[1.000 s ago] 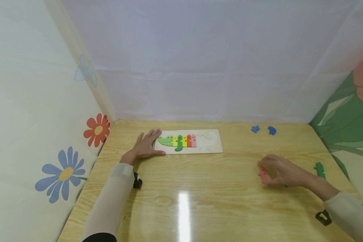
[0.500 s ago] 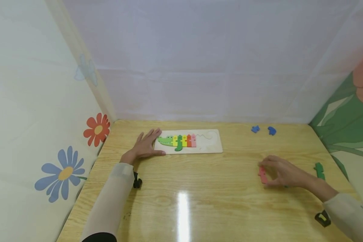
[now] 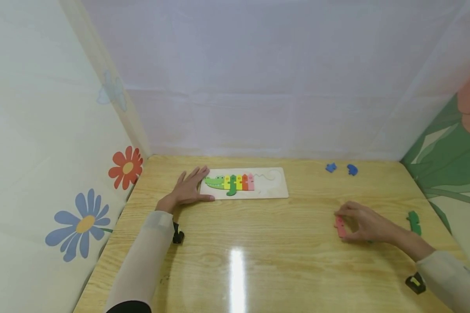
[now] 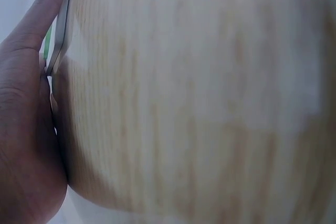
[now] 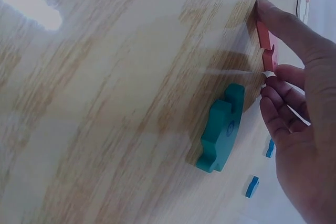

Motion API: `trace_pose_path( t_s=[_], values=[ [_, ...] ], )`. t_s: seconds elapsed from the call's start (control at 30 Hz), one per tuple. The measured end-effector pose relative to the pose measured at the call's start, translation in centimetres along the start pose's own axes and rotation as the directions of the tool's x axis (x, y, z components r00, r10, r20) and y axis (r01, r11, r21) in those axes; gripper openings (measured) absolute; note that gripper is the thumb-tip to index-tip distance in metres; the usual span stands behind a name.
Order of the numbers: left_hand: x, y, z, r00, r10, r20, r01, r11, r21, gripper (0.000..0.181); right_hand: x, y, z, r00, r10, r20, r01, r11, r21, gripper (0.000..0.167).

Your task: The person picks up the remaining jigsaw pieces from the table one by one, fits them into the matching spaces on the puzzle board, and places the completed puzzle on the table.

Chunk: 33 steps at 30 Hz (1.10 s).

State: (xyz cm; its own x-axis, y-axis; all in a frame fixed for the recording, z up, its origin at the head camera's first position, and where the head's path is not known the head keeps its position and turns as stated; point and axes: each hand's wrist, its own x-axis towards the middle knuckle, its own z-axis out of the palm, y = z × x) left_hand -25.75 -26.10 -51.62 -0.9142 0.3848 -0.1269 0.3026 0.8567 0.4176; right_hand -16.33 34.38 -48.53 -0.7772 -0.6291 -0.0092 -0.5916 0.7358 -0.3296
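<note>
We log the table (image 3: 282, 256), near edge cut off. On it, the puzzle board (image 3: 273, 186); the spread left hand (image 3: 186, 189) hides its left end, and the left wrist view catches it only edge-on. Right of the board, the right hand (image 3: 365, 224) pinches the red piece (image 3: 340, 227). The right wrist view shows us one green piece (image 5: 222, 129) whole, mostly hidden in the head view; its round mark is too blurred to read. Farther right of the board: another green piece (image 3: 414, 222).

Slight right-arm shift toward the puzzle board (image 3: 273, 188).
Compared with a second ago, the right sleeve (image 3: 451, 278) and black wrist device (image 3: 415, 283) sit marginally nearer the board; right hand (image 3: 363, 221) tilted barely, at wrist end.
</note>
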Motion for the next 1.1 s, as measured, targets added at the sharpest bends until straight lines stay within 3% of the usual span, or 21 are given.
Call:
trace_pose_path(
  t_s=[0.3, 0.57, 1.1],
  values=[
    [0.00, 0.10, -0.13, 1.000, 0.002, -0.004, -0.002, 1.000, -0.001, 0.118, 0.28, 0.29, 0.17, 0.998, -0.048, -0.033, 0.048, 0.999, -0.004, 0.068],
    [-0.06, 0.03, -0.20, 1.000, 0.006, -0.006, -0.006, 1.000, -0.010, 0.120, 0.73, 0.12, 0.02, 1.000, 0.008, 0.012, -0.008, 1.000, 0.005, 0.063],
    [-0.05, 0.11, -0.09, 1.000, 0.007, -0.010, -0.007, 1.000, -0.006, 0.118, 0.93, 0.10, 0.12, 0.998, -0.043, -0.043, 0.044, 0.999, 0.012, 0.050]
  ],
)
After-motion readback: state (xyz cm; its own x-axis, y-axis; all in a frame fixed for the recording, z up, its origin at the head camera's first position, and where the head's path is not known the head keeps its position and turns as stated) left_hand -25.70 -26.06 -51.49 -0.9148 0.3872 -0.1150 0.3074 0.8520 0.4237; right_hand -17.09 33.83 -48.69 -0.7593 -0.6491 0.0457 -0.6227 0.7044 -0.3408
